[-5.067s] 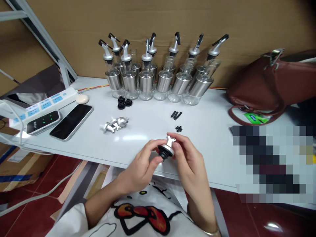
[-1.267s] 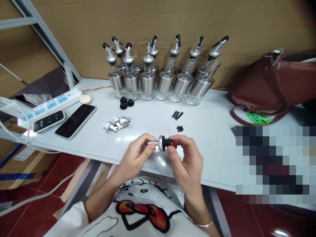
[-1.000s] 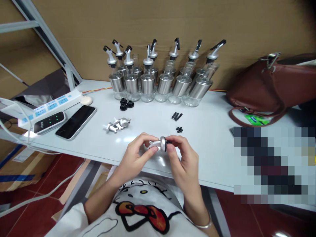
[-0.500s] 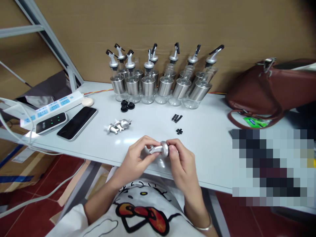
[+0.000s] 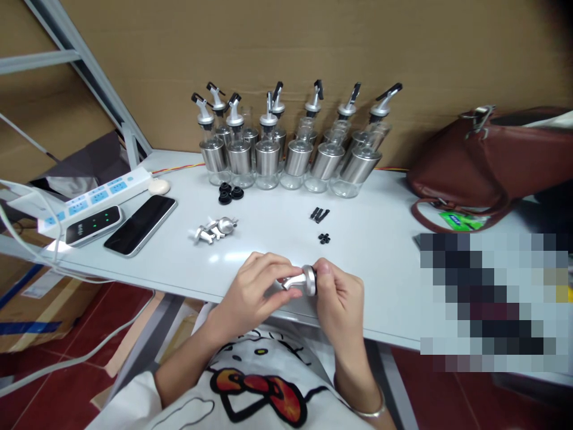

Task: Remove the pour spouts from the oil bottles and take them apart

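Both hands grip one silver pourer spout (image 5: 302, 280) just above the near edge of the white table (image 5: 380, 239). My left hand (image 5: 255, 292) pinches its thin nozzle end. My right hand (image 5: 338, 295) is closed round the wide cap end, hiding the black stopper. Two loose silver spouts (image 5: 213, 229) lie to the left beyond my hands. Three black stoppers (image 5: 229, 194) sit near the bottles. Small black clips (image 5: 319, 214) and tiny black rings (image 5: 324, 238) lie in the table's middle.
Several steel-sleeved glass bottles (image 5: 286, 158) with pourers stand in a row against the cardboard wall. A phone (image 5: 140, 217), a small device (image 5: 88, 226) and a power strip (image 5: 89, 197) lie at left. A brown handbag (image 5: 487, 161) rests at right.
The spout has been turned from upright to lying sideways. My right hand has closed over the black stopper end, and both hands have come nearer to me.
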The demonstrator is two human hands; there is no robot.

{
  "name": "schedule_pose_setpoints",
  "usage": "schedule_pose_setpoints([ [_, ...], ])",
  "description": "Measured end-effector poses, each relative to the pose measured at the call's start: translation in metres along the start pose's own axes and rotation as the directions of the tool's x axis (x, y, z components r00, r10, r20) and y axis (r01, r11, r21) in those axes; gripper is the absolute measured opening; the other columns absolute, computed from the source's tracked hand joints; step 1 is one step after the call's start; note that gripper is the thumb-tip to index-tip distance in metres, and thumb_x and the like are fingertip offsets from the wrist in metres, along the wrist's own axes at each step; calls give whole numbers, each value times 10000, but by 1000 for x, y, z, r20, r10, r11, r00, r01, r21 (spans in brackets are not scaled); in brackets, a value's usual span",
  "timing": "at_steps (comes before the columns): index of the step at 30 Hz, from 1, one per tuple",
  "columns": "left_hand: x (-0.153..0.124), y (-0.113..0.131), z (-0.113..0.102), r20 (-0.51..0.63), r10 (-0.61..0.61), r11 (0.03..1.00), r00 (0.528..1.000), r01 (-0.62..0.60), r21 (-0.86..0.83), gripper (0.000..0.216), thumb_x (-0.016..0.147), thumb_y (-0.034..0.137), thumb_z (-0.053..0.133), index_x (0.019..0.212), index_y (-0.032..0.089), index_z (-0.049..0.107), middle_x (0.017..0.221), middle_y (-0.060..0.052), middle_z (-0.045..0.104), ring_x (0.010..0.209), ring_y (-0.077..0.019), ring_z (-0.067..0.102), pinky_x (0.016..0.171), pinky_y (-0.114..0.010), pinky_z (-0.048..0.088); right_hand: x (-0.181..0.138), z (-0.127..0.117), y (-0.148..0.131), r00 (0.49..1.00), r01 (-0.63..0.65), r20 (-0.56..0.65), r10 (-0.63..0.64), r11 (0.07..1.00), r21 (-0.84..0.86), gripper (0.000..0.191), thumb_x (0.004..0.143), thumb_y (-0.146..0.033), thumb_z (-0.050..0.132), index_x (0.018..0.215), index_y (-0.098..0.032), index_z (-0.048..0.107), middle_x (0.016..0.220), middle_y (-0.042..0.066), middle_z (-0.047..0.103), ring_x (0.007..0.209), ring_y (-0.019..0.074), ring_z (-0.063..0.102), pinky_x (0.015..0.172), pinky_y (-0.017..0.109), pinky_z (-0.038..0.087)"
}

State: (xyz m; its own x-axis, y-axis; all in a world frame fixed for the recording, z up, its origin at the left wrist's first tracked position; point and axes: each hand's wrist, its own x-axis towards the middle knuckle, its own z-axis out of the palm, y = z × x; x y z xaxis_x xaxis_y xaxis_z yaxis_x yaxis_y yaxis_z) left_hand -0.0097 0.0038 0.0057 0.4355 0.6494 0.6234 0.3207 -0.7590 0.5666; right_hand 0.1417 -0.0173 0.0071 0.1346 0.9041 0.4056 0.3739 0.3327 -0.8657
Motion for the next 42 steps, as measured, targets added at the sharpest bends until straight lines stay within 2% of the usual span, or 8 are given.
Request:
schedule_pose_setpoints([
  [6,0,2,1,-39,120,969,992,-108,223,151,911,221,557,1044,151,574,906,-43,686,754,-133,598,730,-314,382,0,1,1,999,30,-33,-30,1000,6,400,943,-229,411,565,-180,290,508,-64,239,451,62,225,415,200,188],
  [12,4,10,-4,-48,89,942,995,-68,328,260,979,334,411,918,164,598,796,-1,689,677,-125,540,733,-355,259,-4,4,-1,993,88,-82,-90,996,-28,389,934,-210,434,576,-178,285,520,-64,237,460,63,230,438,209,194],
  [17,5,14,-2,-63,43,939,997,-19,344,400,1003,392,285,839,178,581,644,25,610,666,-135,482,742,-370,210,-4,3,-2,956,261,-118,-270,962,-83,345,913,-170,445,590,-179,324,537,-55,271,480,74,261,483,240,212],
  [23,4,16,-1,-43,-14,972,999,23,236,493,1004,438,187,781,168,534,630,27,577,668,-133,477,729,-366,191,-5,2,-1,865,480,-124,-486,874,-77,315,983,-253,389,677,-182,404,577,-31,303,526,107,273,514,282,217],
  [29,0,23,-6,151,-222,967,963,238,-95,473,1000,450,222,722,172,485,616,43,479,608,-109,416,748,-339,251,-4,1,-3,836,537,-119,-536,843,-22,322,996,-296,385,695,-181,405,577,-18,320,536,116,277,516,297,212],
  [34,-1,24,-4,297,-364,844,883,447,-295,514,977,508,236,611,175,376,546,45,377,538,-106,328,696,-318,312,-6,2,0,821,559,-149,-551,829,7,334,995,-291,379,683,-174,411,585,-13,318,538,115,280,525,301,209],
  [39,0,23,-4,472,-450,607,758,647,-460,543,929,601,281,571,196,332,514,41,293,483,-110,278,485,-279,280,-8,2,3,799,589,-145,-583,808,-9,336,988,-306,380,683,-174,430,588,-9,340,541,119,309,541,301,236],
  [42,0,17,-3,281,-381,798,881,466,-381,500,975,496,267,625,179,433,547,19,439,550,-123,399,604,-297,360,-5,2,2,891,439,-109,-440,898,-37,368,996,-301,360,657,-176,427,563,-21,366,511,104,333,521,267,258],
])
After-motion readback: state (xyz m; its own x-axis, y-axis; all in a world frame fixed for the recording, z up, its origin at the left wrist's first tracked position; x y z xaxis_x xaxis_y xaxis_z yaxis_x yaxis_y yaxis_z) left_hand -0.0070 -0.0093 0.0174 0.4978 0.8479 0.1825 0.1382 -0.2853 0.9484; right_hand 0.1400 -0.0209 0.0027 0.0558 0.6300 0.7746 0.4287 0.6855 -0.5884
